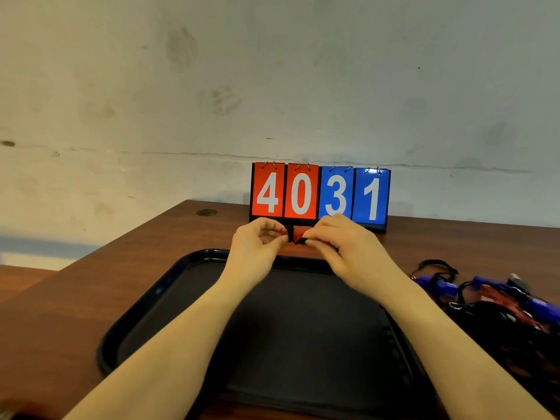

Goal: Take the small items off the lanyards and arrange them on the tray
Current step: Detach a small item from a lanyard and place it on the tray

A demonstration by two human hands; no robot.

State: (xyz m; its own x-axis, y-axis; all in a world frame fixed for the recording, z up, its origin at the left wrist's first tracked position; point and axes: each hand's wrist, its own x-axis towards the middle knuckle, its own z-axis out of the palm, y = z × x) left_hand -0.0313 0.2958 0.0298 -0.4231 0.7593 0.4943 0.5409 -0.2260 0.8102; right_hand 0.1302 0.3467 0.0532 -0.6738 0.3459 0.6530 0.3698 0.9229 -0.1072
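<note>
Above the far edge of the tray, toward twelve o'clock, a small red item [298, 234] with a black strap wrapped round its middle is held between both hands. At its nine o'clock side the left hand [257, 247] pinches it, thumb and forefinger curled onto the black part. From three o'clock the right hand [345, 247] pinches the red end, its fingers bent round it. Hands nearly meet over the piece, and much of it is hidden by the fingertips, so its exact shape cannot be told.

Below the hands, toward six o'clock, lies the black tray [145, 316], both forearms reaching across its dark floor. At about four o'clock from the tray, just beside its right rim, sits a tangled heap of lanyards [497, 301], black cords mixed with blue and red pieces. Behind the hands at twelve o'clock stands a flip scoreboard [320, 194] reading 4031, two red cards then two blue. All rests on a brown wooden table [75, 286] against a pale, stained wall [272, 71].
</note>
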